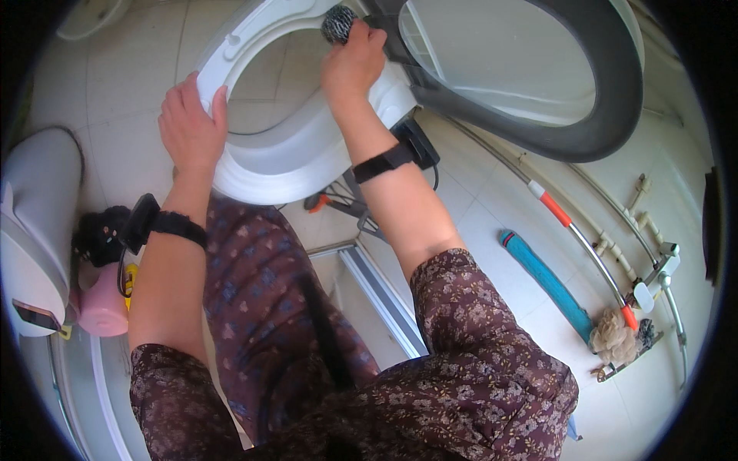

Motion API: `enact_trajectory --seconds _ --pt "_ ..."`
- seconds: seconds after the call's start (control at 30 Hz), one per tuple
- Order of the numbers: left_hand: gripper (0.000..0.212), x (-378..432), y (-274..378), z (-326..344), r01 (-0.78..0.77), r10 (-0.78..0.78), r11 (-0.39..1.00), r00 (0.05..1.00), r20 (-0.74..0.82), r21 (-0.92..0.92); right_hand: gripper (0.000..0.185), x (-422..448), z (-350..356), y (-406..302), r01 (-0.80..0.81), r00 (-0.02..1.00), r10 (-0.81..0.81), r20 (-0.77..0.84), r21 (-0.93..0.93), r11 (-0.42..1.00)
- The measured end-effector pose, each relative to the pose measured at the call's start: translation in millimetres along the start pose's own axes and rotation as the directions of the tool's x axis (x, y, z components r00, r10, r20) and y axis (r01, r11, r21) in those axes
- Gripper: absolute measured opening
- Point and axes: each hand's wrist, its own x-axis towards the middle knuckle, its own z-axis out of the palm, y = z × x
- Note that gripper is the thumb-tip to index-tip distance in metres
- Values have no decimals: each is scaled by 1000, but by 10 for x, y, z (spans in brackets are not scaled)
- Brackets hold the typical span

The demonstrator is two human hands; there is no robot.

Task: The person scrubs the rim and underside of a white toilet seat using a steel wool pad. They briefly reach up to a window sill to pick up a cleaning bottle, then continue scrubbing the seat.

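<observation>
My left hand (193, 124) grips the left rim of a white ring-shaped frame (262, 184), its fingers lying along the outer edge and the thumb on top. It looks like a toilet seat or rim; grey tiles show within its opening. In my right hand (353, 66) is a dark grey steel-wool scouring ball (339, 24), held near the top right of the ring. Beside that hand, a dark grey oval ring (568, 141) stands raised at the frame's right side, with a glossy light panel inside it. A black strap with a small device is around each of my forearms.
At left, a pink plastic container (104, 308) stands near a black fabric item (101, 233) and a rounded grey-and-white fixture (34, 230). On the right are a blue bath strap (548, 282), a beige mesh loofah (616, 337), a metal pole with orange grips (554, 208) and pipes.
</observation>
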Motion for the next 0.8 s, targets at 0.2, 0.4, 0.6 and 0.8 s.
enact_trajectory --seconds 0.2,0.4,0.6,0.8 --pt "46 14 29 42 12 -12 1000 1000 12 -13 30 -166 -264 98 -216 971 233 60 -210 954" --pt "46 -14 25 57 -17 17 999 1000 -7 -34 32 50 -102 -103 -59 992 70 105 -105 993" --pt "46 -3 65 93 37 -36 999 999 39 -23 33 -22 -328 160 -251 901 347 261 -339 906" --pt "46 -17 64 107 12 -12 999 1000 17 -34 37 183 -189 -61 -31 925 98 368 -184 982"
